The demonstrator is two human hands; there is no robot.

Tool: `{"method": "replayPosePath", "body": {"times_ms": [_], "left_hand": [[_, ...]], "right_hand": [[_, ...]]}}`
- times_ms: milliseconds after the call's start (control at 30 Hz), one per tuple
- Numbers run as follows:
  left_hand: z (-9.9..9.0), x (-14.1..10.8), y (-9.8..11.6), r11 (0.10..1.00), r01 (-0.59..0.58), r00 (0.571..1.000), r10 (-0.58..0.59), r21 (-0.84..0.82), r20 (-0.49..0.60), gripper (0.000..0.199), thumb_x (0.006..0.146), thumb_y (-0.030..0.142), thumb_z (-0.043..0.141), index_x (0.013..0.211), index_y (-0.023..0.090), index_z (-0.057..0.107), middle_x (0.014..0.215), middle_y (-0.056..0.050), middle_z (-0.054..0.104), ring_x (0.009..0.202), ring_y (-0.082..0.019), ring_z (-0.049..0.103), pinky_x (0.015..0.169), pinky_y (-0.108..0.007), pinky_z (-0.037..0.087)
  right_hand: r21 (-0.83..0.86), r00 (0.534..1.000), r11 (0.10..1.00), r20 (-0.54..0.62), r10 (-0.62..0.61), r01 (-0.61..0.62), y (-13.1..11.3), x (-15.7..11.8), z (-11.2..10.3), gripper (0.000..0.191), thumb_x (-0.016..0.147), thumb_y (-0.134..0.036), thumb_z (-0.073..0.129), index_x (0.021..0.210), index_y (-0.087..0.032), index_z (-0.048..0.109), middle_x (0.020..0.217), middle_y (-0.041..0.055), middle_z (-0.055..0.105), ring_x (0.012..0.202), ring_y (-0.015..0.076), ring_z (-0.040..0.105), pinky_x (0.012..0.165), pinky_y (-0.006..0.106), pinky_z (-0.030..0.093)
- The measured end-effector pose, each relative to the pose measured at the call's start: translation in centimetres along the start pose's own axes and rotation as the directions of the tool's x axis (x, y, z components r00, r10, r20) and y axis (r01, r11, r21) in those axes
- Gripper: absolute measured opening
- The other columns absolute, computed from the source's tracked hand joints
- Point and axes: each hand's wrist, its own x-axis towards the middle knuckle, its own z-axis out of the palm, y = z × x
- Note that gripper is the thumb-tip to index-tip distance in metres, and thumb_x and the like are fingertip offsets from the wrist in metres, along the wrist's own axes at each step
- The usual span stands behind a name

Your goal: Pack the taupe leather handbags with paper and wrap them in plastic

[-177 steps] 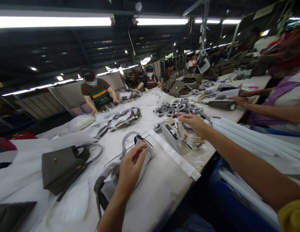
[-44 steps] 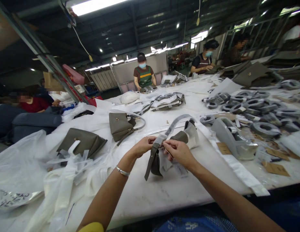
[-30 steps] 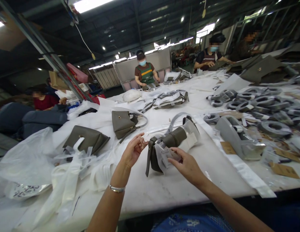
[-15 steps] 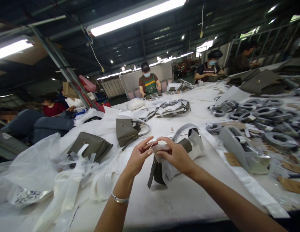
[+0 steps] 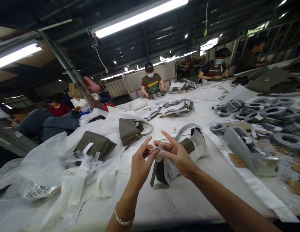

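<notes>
Above the table, my left hand [image 5: 142, 162] and my right hand [image 5: 177, 154] meet with their fingertips almost touching. Between them is a small bunch of translucent wrapping film [image 5: 159, 157], pinched by both thumbs and fingers; a thin pale string shows faintly at the fingertips. My right index finger points upward, away from the pinch. Just below and behind my hands lies an olive handbag [image 5: 188, 145], partly covered in pale film, its wrapped grey handle [image 5: 186, 129] arching up. A dark strap end [image 5: 155, 172] hangs beneath my fingers. My right hand hides part of the bag.
Two olive bags, one standing [image 5: 127, 131] and one lying [image 5: 95, 145], are to the left. White strips [image 5: 78, 180] and a clear plastic bag [image 5: 43, 170] lie nearer. Rightward are a tape dispenser [image 5: 246, 151] and several wrapped grey rolls [image 5: 268, 112]. Co-workers [image 5: 153, 85] work behind.
My fingers have drawn closer together around the film, and my right index finger has lifted. The string that looped at my left fingers is now mostly hidden. The view has shifted slightly left.
</notes>
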Motion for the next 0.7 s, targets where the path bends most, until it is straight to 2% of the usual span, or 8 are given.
{"method": "replayPosePath", "body": {"times_ms": [100, 233, 333, 433, 500, 567, 667, 700], "left_hand": [[-0.1, -0.8, -1.2, 0.993, 0.061, 0.983, -0.078, -0.105, -0.166, 0.062, 0.078, 0.036, 0.078, 0.134, 0.025, 0.054, 0.088, 0.001, 0.061, 0.078, -0.012, 0.056, 0.075, -0.022, 0.048], [0.0, -1.7, -1.3, 0.968, 0.022, 0.936, -0.108, -0.252, -0.334, 0.058, 0.076, 0.037, 0.081, 0.127, 0.02, 0.059, 0.083, 0.001, 0.06, 0.078, -0.011, 0.057, 0.077, -0.021, 0.048], [-0.1, -2.3, 0.5, 0.984, -0.117, 0.877, 0.04, -0.134, -0.478, 0.045, 0.078, 0.035, 0.079, 0.119, 0.019, 0.065, 0.083, 0.0, 0.063, 0.076, -0.011, 0.06, 0.075, -0.02, 0.051], [0.3, -3.3, 2.8, 0.941, -0.284, 0.791, 0.339, 0.186, -0.509, 0.03, 0.083, 0.025, 0.075, 0.111, 0.021, 0.067, 0.089, -0.002, 0.067, 0.08, -0.013, 0.064, 0.076, -0.023, 0.054], [1.4, -4.4, 3.6, 0.795, -0.451, 0.762, 0.579, 0.405, -0.29, 0.02, 0.085, 0.016, 0.071, 0.104, 0.021, 0.069, 0.09, -0.003, 0.069, 0.082, -0.014, 0.066, 0.076, -0.024, 0.056], [3.0, -5.6, 3.3, 0.583, -0.686, 0.692, 0.708, 0.435, 0.141, 0.02, 0.088, 0.008, 0.064, 0.104, 0.02, 0.069, 0.091, -0.005, 0.071, 0.083, -0.015, 0.066, 0.076, -0.025, 0.056], [5.2, -7.4, 1.0, 0.423, -0.873, 0.48, 0.667, 0.241, 0.569, 0.025, 0.091, 0.006, 0.057, 0.113, 0.015, 0.066, 0.094, -0.008, 0.073, 0.083, -0.017, 0.068, 0.076, -0.027, 0.058], [5.6, -7.9, -0.1, 0.425, -0.875, 0.474, 0.653, 0.232, 0.591, 0.026, 0.092, 0.006, 0.055, 0.115, 0.014, 0.065, 0.094, -0.007, 0.073, 0.082, -0.017, 0.068, 0.076, -0.027, 0.058]], "right_hand": [[0.141, 0.973, 0.99, -0.231, 0.005, 0.028, 1.4, -0.9, -0.1, 0.063, 0.082, -0.036, 0.072, 0.138, -0.023, 0.049, 0.106, 0.0075, 0.074, 0.101, 0.0205, 0.068, 0.101, 0.038, 0.049], [-0.115, 0.972, 0.992, -0.224, -0.07, 0.045, 2.9, -1.7, -0.8, 0.044, 0.084, -0.04, 0.07, 0.122, -0.02, 0.062, 0.099, 0.0077, 0.075, 0.099, 0.0225, 0.069, 0.1, 0.041, 0.051], [-0.496, 0.97, 0.855, -0.096, -0.224, 0.149, 3.4, -2.0, -1.2, 0.034, 0.086, -0.034, 0.068, 0.119, -0.025, 0.067, 0.117, 0.0066, 0.071, 0.111, 0.0236, 0.065, 0.103, 0.042, 0.05], [-0.712, 0.941, 0.648, 0.055, -0.333, 0.271, 4.2, -2.0, -1.5, 0.035, 0.085, -0.024, 0.069, 0.12, -0.028, 0.068, 0.132, 0.0045, 0.063, 0.125, 0.0245, 0.056, 0.112, 0.043, 0.043], [-0.757, 0.922, 0.573, 0.101, -0.374, 0.315, 5.0, -1.7, -1.7, 0.037, 0.085, -0.02, 0.067, 0.122, -0.028, 0.067, 0.136, 0.0048, 0.06, 0.128, 0.0242, 0.054, 0.114, 0.043, 0.042], [-0.762, 0.905, 0.541, 0.137, -0.402, 0.356, 5.7, -1.5, -2.2, 0.036, 0.088, -0.02, 0.064, 0.124, -0.026, 0.066, 0.137, 0.0059, 0.06, 0.127, 0.0228, 0.055, 0.112, 0.039, 0.044], [-0.726, 0.895, 0.555, 0.193, -0.401, 0.405, 6.0, -2.0, -3.3, 0.037, 0.091, -0.021, 0.061, 0.127, -0.024, 0.064, 0.139, 0.007, 0.057, 0.126, 0.0193, 0.056, 0.108, 0.031, 0.048], [-0.713, 0.896, 0.567, 0.208, -0.392, 0.413, 5.9, -2.4, -3.7, 0.037, 0.092, -0.021, 0.059, 0.129, -0.023, 0.063, 0.141, 0.0072, 0.056, 0.126, 0.0183, 0.056, 0.107, 0.029, 0.048]]}}
